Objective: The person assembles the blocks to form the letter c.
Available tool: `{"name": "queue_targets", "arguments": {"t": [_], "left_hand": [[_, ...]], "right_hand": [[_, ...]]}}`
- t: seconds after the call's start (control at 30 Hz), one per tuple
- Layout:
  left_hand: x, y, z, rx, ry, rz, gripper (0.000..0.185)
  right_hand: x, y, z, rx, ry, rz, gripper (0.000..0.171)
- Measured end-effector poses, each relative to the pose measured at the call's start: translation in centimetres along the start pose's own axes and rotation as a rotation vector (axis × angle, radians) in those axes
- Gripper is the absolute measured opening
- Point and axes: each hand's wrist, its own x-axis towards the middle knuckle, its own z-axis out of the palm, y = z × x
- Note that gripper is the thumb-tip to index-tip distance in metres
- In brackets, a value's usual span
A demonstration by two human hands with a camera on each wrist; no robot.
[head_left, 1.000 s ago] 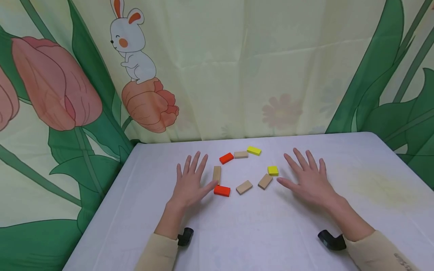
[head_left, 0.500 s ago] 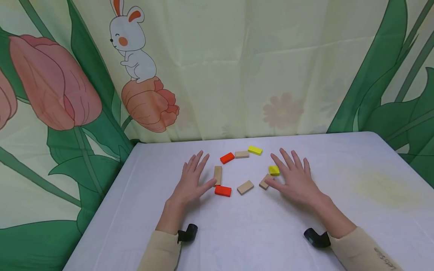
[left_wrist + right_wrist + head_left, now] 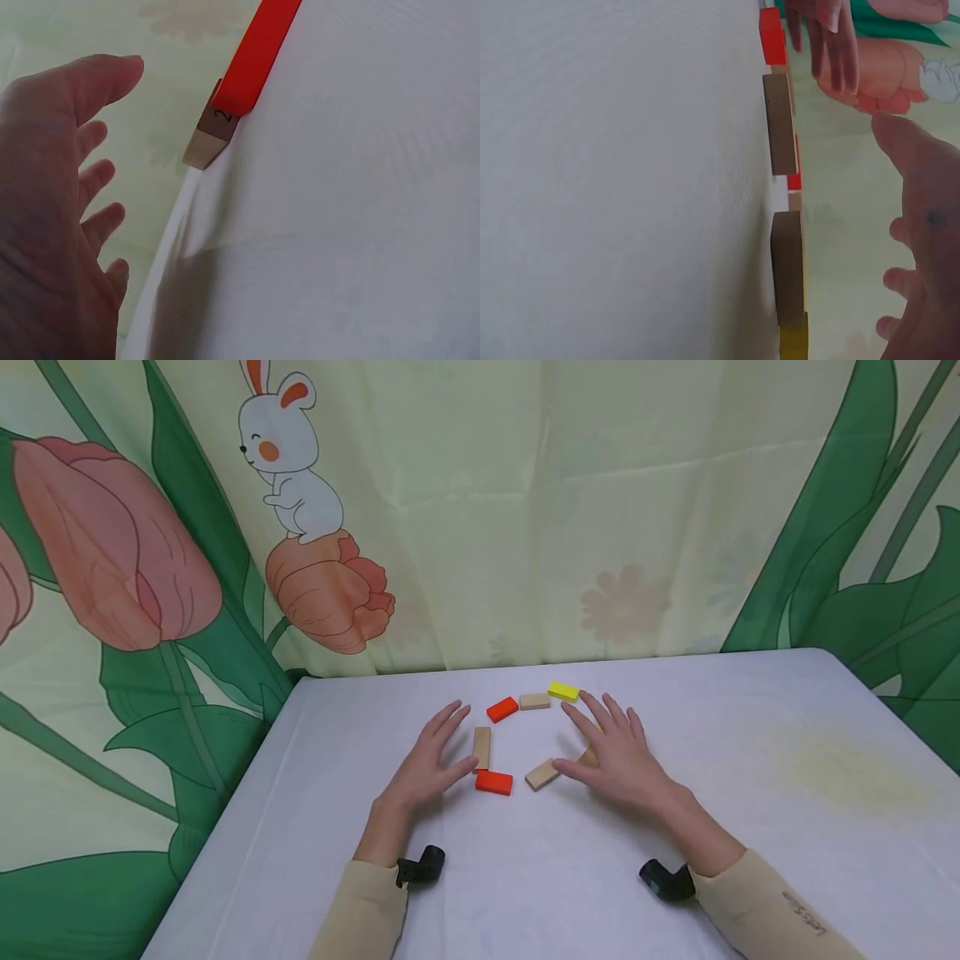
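Observation:
Several small wooden blocks lie in a loose ring on the table. My left hand (image 3: 423, 768) hovers at the ring's left side, fingers spread, its thumb near an upright-lying plain wood block (image 3: 482, 745) and a red block (image 3: 494, 783). In the left wrist view that hand is apart from the red block (image 3: 259, 60) and a plain block marked 2 (image 3: 214, 133). Over the ring's right side is my right hand (image 3: 626, 767), fingers spread and holding nothing. It partly covers one plain block and nearly all of a yellow one; its thumb tip overlaps another plain block (image 3: 540, 776).
At the ring's far side lie a red block (image 3: 502, 709), a plain block (image 3: 535, 702) and a yellow block (image 3: 563, 691). A white cloth covers the table (image 3: 780, 760). Behind it hangs a curtain (image 3: 480, 527) printed with tulips and a rabbit. Black cameras sit at both wrists.
My right hand has moved left, from beside the ring to over its right-hand blocks. My left hand has turned slightly, its fingers closer together. The blocks have stayed in place.

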Motion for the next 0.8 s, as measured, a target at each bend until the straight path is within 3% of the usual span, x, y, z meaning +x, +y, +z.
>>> {"name": "queue_targets", "arguments": {"t": [0.37,0.63,0.8], "left_hand": [[1.1,-0.8,0.6,-0.043,-0.046,0.038,0.073],[1.6,-1.1,0.8,-0.059,-0.055,0.006,0.073],[1.7,-1.4,0.9,-0.072,-0.09,0.001,0.068]], "right_hand": [[1.2,-1.5,1.9,0.101,0.029,-0.169,0.079],[2.2,-3.2,3.3,0.131,0.004,-0.307,0.071],[2.4,-3.6,4.1,0.172,0.043,-0.397,0.06]]}}
